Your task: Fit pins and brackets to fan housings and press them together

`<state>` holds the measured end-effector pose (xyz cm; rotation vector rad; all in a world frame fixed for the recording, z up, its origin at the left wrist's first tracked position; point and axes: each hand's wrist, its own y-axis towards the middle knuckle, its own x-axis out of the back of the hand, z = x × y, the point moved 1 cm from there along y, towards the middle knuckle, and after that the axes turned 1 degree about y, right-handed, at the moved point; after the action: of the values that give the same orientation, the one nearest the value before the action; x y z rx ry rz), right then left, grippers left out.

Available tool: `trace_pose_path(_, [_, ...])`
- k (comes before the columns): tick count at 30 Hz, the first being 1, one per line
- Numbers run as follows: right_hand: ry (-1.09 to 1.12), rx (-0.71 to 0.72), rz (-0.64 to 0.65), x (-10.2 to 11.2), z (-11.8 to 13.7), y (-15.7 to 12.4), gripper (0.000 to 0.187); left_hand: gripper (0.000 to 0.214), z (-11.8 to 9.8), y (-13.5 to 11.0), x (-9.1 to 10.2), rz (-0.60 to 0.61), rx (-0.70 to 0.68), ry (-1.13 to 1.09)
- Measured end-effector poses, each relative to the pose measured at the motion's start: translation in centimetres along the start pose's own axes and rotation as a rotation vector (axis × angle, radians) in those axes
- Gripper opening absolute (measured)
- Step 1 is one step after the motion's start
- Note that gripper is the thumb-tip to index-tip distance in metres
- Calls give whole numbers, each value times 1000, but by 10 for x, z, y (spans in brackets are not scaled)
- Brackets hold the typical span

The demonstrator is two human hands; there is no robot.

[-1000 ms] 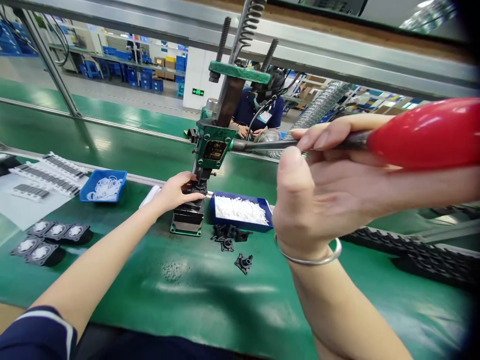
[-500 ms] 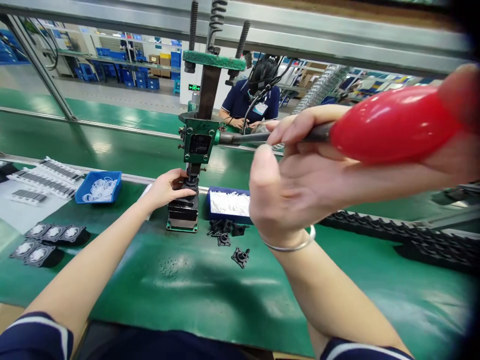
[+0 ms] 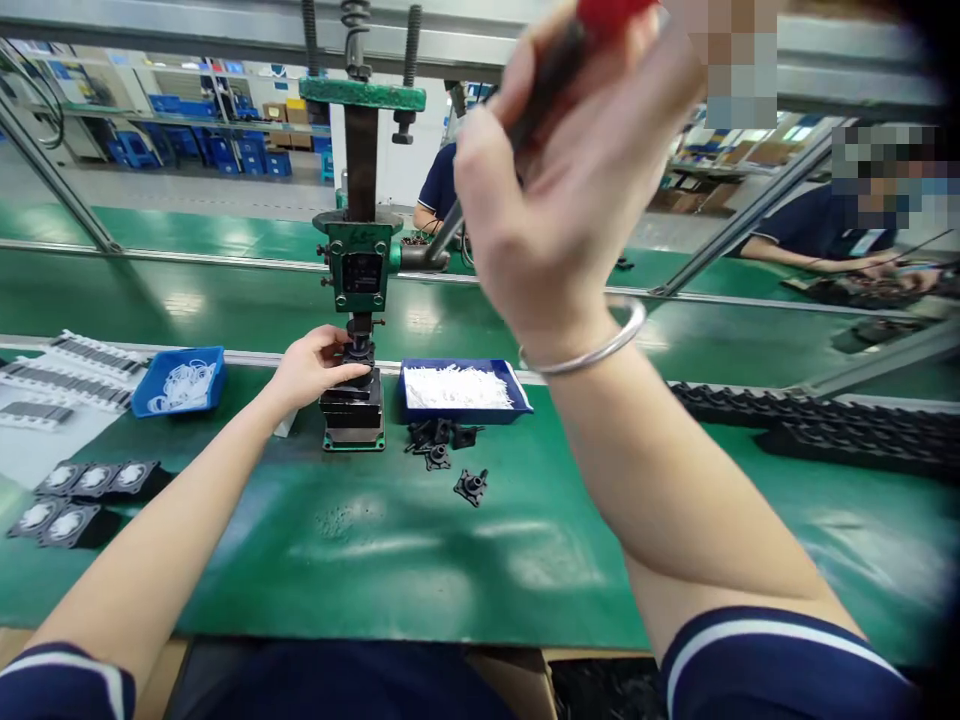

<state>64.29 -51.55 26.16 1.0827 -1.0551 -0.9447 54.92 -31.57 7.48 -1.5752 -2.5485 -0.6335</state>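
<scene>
A green hand press (image 3: 337, 262) stands on the bench, its dark ram low over its base. My left hand (image 3: 309, 366) has thumb and fingers round a small black plastic part (image 3: 360, 353) beneath the ram; the fingertips on the far side are partly hidden. My right hand (image 3: 555, 225) is raised, closed round the press lever (image 3: 447, 234) near its red grip (image 3: 611, 12), slightly blurred. The lever slants up to the right from the press head. In front of the press base lie several loose black plastic parts (image 3: 471, 487) with square flanges.
A blue bin (image 3: 517, 390) of white pieces sits right of the press, another blue bin (image 3: 214, 385) of white rings left. Fan-like black units (image 3: 97, 480) and striped strips (image 3: 67, 370) lie at left, black racks (image 3: 847, 440) at right. Two co-workers (image 3: 806, 225) sit beyond the metal rail.
My right hand and the lever have swung upward, from nearly level to steeply slanted. My left hand stays at the black part under the ram. The whole view has shifted a little.
</scene>
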Motion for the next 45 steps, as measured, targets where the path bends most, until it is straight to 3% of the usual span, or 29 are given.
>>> trace_pose_path(2, [-7,-102,-24,5,-1,18,27,50,-5,-7,-4,-41,-24,-22])
trace_pose_path(5, [-6,-278,94,10,0,7,42,43,-15,-28,-12,-70,-112,1])
trace_pose_path(8, [-22,-343,165,2,16,-55,71,35,-25,-57,-25,-129,-233,176])
trace_pose_path(12, [-69,-536,457,-24,48,-165,82,43,-26,-90,-56,-312,-381,369])
trace_pose_path(15, [-197,-678,378,-29,64,-214,63,48,-21,-101,-83,-380,-494,432])
trace_pose_path(18, [-324,-680,335,-14,59,-229,41,61,-15,-106,-95,-293,-546,445])
trace_pose_path(21, [-517,-683,315,24,31,-238,34,78,0,-111,-79,-288,-482,507])
trace_pose_path(24, [-799,-848,282,78,-10,-263,42,89,34,-108,-42,-394,-315,471])
trace_pose_path(27, [-998,-1061,281,126,-42,-299,43,99,74,-89,-13,-207,-108,355])
trace_pose_path(29, [-1047,-1149,266,146,-53,-317,45,85,91,-74,-3,-63,25,374])
trace_pose_path(32, [-1134,-1090,198,157,-53,-321,55,62,97,-59,3,23,97,457])
trace_pose_path(35, [-1162,-847,107,143,-38,-301,52,61,94,-54,4,23,150,427])
trace_pose_path(38, [-833,-666,120,100,-14,-276,35,65,93,-54,4,23,229,345])
trace_pose_path(40, [-492,-679,209,60,3,-266,29,64,93,-55,4,-3,254,327])
trace_pose_path(42, [-166,-786,373,18,18,-264,28,62,91,-55,3,-16,260,329])
trace_pose_path(45, [104,-924,582,-28,30,-275,36,60,87,-55,3,-8,261,335])
